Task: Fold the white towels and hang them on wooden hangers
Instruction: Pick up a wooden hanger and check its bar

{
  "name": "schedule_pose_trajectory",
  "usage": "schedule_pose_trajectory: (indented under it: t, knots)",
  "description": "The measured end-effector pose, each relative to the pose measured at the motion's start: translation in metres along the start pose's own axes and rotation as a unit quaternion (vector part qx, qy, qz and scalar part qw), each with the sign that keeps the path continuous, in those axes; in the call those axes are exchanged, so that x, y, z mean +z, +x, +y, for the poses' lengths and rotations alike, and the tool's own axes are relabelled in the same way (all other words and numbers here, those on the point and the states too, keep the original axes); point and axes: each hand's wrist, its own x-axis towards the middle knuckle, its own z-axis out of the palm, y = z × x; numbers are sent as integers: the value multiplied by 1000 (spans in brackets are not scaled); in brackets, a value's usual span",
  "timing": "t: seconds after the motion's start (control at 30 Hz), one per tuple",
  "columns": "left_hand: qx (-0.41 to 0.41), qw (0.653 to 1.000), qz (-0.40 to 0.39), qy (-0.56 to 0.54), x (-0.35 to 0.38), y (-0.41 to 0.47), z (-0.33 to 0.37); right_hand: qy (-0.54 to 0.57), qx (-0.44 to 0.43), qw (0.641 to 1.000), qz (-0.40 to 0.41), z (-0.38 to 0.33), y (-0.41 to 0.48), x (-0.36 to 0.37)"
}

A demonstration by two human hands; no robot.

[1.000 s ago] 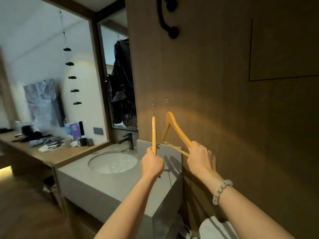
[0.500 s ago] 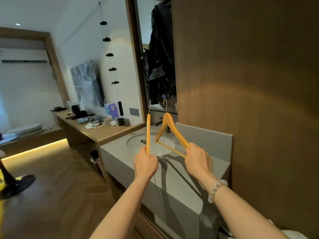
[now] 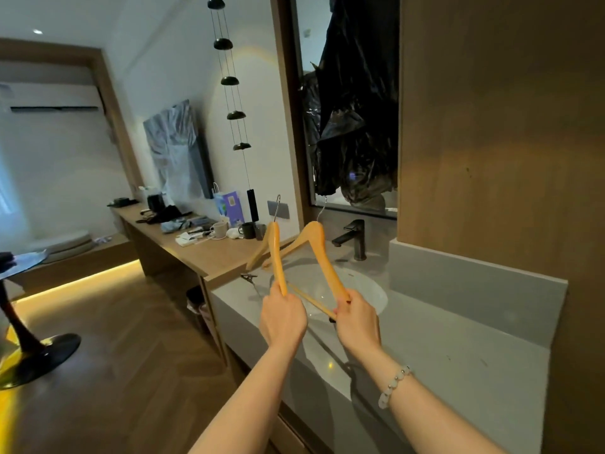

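Vanity counter [image 3: 442, 339] and sink [image 3: 366, 290] below us; two wooden hangers held up in front, no towel in frame.
Left hanger [image 3: 277, 257] is nearly edge-on to us and right hanger [image 3: 322, 253] more face-on, both hooks up, rising up and away from the fists over the sink. Left hand [image 3: 283, 317] is clenched round its hanger's lower arm end; right hand [image 3: 358, 322] grasps its hanger's near corner. The hands sit about level, close together, backs towards us. We judge the next move needs a towel, and neither hand is free.
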Motion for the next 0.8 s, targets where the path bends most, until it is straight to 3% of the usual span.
schedule_pose_trajectory:
  t: [0.17, 0.33, 0.8]
  knots:
    - [-64, 989, -27, -133, 29, 46, -19, 79, -1, 995, -53, -10, 31, 46]
    - [-77, 970, -29, -228, 54, 98, -19, 144, 5, 985, -98, -10, 78, 82]
    - [-101, 937, -112, -315, 158, 260, -25, 198, 34, 970, -140, 12, 234, 158]
